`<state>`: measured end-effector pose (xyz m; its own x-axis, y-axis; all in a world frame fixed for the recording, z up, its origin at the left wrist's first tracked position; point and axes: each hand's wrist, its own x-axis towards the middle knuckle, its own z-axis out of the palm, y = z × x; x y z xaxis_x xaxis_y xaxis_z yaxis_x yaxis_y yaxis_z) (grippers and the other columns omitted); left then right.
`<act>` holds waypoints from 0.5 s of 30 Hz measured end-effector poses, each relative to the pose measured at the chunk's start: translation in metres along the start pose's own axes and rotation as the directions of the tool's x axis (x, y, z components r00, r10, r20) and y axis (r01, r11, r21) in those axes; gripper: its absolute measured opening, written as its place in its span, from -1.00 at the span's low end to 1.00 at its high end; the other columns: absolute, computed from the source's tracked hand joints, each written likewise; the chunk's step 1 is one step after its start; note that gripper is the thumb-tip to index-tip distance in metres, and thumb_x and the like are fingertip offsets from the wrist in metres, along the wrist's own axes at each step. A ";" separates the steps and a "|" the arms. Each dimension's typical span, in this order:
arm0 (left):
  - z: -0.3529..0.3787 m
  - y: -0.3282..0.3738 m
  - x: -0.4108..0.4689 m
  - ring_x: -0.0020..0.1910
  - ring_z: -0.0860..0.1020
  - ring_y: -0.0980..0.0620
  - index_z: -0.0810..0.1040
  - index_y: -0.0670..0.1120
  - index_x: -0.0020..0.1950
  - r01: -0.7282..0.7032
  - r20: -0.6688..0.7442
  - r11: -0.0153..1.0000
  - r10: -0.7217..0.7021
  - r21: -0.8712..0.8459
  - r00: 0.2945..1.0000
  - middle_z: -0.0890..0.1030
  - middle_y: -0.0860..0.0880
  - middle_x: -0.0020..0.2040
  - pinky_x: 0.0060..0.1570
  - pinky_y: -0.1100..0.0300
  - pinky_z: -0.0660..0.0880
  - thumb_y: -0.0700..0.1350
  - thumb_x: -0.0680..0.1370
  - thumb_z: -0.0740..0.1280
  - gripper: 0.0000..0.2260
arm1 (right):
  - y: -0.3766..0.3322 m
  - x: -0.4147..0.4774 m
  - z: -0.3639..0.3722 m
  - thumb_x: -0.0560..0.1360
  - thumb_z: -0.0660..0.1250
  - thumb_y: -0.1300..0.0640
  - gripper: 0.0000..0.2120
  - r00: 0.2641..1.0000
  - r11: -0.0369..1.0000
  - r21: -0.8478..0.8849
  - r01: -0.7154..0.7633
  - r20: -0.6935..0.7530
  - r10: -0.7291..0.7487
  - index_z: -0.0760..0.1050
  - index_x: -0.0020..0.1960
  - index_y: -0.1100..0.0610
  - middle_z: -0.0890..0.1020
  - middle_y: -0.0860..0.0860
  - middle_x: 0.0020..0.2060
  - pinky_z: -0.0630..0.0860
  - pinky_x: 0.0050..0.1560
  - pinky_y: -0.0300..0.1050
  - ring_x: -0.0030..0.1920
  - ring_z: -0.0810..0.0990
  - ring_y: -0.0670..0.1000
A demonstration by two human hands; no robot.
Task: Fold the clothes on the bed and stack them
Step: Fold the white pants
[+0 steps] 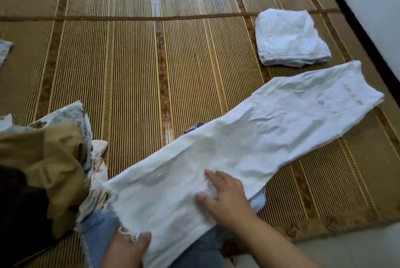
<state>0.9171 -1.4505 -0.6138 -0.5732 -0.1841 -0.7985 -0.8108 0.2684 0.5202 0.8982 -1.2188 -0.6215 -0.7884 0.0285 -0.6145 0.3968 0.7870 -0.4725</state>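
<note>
- Woven bamboo mat [134, 77], striped in brown and tan, is spread over the whole surface; all the clothes are laid on it
- the right hand [227, 198] is laid flat on the white trousers [249, 142], fingers straight and slightly spread, palm pressed down on the cloth near the narrow end; nothing is gripped by it
- the left hand [127, 246] is seen at the bottom edge of the view; the frayed hem of the trousers is pinched by it, the thumb laid on top of the cloth and the other fingers hidden beneath
- the trousers are stretched out lengthwise, leg on leg, from the hands at the near edge diagonally up to the right; a patch pocket is shown on the wide far end
- blue denim [97, 231] is seen under the hem end, and a scrap of light blue cloth [258, 200] just beside the right hand, partly covered by the trousers
- an unfolded heap is piled at the near left: a tan garment [49, 159], a floral cloth [71, 116] and a dark garment [17, 202], all touching
- a folded white garment [290, 38] is set squarely on the mat at the far right, near the trousers' wide end but apart from it
- a striped cloth [4, 51] is cut off by the left edge
</note>
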 end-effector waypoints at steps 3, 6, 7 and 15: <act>-0.006 -0.009 0.030 0.24 0.47 -0.20 0.28 -0.12 0.48 0.137 0.000 0.938 -0.145 -0.318 0.989 0.43 -0.24 0.38 0.30 -0.09 0.34 -0.42 0.51 0.31 -0.43 | 0.009 0.016 0.031 0.48 0.11 -0.36 -0.27 0.952 0.944 -0.324 0.053 0.303 0.050 -0.14 0.53 -0.25 -0.19 -0.06 0.56 -0.09 0.45 0.23 0.53 -0.25 0.15; -0.007 0.007 0.050 0.14 0.57 -0.23 0.36 -0.04 0.38 0.185 0.075 0.806 -0.173 -0.562 0.982 0.54 -0.14 0.29 0.09 -0.14 0.51 -0.20 0.57 0.31 -0.61 | 0.010 0.035 0.034 0.46 0.09 -0.39 -0.30 0.980 0.941 -0.334 0.050 0.196 0.017 -0.10 0.51 -0.27 -0.11 -0.08 0.56 -0.05 0.43 0.27 0.53 -0.18 0.14; -0.010 0.013 0.056 0.09 0.59 -0.21 0.39 -0.07 0.37 0.241 0.122 0.779 -0.210 -0.579 0.970 0.58 -0.14 0.23 0.01 -0.09 0.54 -0.11 0.56 0.33 -0.62 | 0.008 0.041 0.032 0.46 0.07 -0.40 -0.31 0.993 0.947 -0.314 0.070 0.109 -0.037 -0.09 0.50 -0.29 -0.09 -0.09 0.56 -0.04 0.43 0.26 0.53 -0.18 0.10; -0.010 0.024 0.081 0.24 0.48 -0.11 0.06 0.07 0.56 -0.124 -0.124 0.982 0.106 -0.143 0.987 0.42 -0.05 0.39 0.27 -0.10 0.43 -0.38 0.49 0.34 -0.22 | 0.014 0.098 0.033 0.43 -0.07 -0.47 -0.25 0.998 0.902 -0.429 -0.051 0.004 0.058 -0.21 0.52 -0.27 -0.37 -0.07 0.51 -0.13 0.37 0.45 0.49 -0.40 0.17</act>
<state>0.8506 -1.4685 -0.6630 -0.6664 -0.2705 -0.6948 -0.7421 0.1511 0.6530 0.8422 -1.2258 -0.7087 -0.7624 0.0717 -0.6431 0.1962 0.9727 -0.1242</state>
